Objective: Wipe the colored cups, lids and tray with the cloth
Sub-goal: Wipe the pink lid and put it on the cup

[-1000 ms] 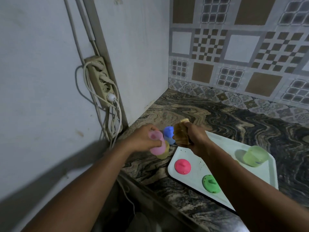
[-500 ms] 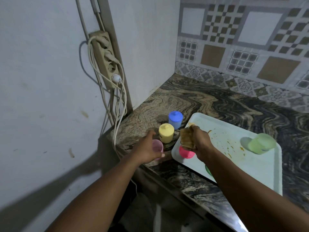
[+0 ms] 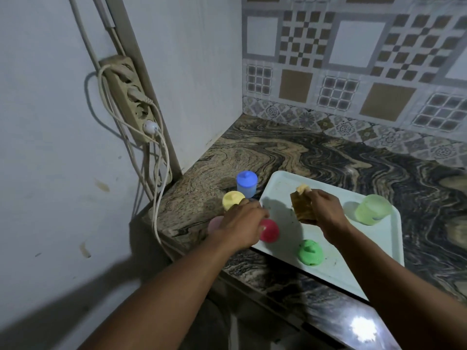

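Cloth (image 3: 300,207) gripped in the right hand (image 3: 326,213) above the tray (image 3: 367,250); left hand (image 3: 240,224) at the tray's left edge over the red lid (image 3: 270,231), grip unclear; pink cup (image 3: 214,223), yellow cup (image 3: 232,199) and blue cup (image 3: 247,183) left of the tray; green lid (image 3: 310,252) and green cup (image 3: 372,209) on it.

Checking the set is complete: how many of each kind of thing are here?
Lidded plastic cups: 2 (blue cup, yellow cup)
Open plastic cups: 2 (pink cup, translucent green cup)
Loose round lids: 2 (red lid, green lid)
White rectangular tray: 1
Brown folded cloth: 1
Total: 8
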Demonstrator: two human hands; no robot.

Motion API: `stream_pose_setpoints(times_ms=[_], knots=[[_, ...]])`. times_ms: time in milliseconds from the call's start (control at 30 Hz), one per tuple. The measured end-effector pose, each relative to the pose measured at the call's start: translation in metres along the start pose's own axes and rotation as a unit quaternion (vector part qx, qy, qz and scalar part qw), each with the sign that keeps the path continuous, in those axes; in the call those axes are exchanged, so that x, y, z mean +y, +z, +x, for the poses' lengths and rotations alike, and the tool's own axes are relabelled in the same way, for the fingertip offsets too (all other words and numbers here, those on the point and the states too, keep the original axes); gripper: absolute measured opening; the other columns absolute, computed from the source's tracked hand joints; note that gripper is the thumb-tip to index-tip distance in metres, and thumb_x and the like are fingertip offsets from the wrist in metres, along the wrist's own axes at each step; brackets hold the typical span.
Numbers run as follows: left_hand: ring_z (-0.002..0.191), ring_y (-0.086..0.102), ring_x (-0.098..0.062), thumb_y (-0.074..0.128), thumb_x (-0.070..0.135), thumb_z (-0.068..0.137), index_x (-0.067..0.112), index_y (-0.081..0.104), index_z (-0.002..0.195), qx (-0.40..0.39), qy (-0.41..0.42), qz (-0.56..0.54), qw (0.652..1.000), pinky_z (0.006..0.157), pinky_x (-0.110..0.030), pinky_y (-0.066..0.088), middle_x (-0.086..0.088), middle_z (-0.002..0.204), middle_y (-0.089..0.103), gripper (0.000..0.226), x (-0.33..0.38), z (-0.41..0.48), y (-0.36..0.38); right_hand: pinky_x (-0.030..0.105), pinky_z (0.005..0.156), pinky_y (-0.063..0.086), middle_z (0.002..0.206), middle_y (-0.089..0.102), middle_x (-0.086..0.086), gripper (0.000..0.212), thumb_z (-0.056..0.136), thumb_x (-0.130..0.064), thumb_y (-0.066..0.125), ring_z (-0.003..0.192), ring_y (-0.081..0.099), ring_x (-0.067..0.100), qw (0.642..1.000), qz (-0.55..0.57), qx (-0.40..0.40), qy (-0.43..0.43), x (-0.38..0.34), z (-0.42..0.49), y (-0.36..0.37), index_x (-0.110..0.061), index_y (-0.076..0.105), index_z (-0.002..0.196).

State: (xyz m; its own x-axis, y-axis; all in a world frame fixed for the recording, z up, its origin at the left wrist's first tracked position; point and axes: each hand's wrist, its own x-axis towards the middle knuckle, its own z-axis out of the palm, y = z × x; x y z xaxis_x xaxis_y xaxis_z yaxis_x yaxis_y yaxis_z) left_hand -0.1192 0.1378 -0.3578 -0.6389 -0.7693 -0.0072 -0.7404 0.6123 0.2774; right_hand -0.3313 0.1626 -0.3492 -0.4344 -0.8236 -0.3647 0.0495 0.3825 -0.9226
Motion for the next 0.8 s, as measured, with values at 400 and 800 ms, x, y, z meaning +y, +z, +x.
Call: stream_pose_setpoints(times_ms=[400, 800], knots=[[0.083, 0.061, -0.03, 0.058, 0.029, 0.092, 0.012, 0.066, 0.087, -0.057, 0.011, 0.051, 0.997, 0.063, -0.035, 0.041, -0.008, 0.086, 0.064, 0.02, -0.003, 0.041, 0.026, 0.026, 0.085, 0.057, 0.094, 0.077, -0.018, 0.018, 0.096, -0.035, 0.064, 0.09, 0.071, -0.005, 0.947, -0.212, -0.07, -0.232, 0.041, -0.017, -0.018, -0.028, 0.076, 0.108], [0.094, 0.061, -0.03, 0.059, 0.018, 0.095, 0.008, 0.07, 0.108, 0.188, 0.051, -0.024, 0.98, 0.081, -0.043, 0.052, -0.009, 0.101, 0.065, 0.02, -0.011, 0.048, 0.014, 0.024, 0.099, 0.05, 0.125, 0.069, -0.007, 0.034, 0.084, -0.002, 0.065, 0.117, 0.063, 0.013, 0.82, -0.332, -0.061, -0.462, 0.059, -0.019, 0.006, -0.027, 0.078, 0.103]])
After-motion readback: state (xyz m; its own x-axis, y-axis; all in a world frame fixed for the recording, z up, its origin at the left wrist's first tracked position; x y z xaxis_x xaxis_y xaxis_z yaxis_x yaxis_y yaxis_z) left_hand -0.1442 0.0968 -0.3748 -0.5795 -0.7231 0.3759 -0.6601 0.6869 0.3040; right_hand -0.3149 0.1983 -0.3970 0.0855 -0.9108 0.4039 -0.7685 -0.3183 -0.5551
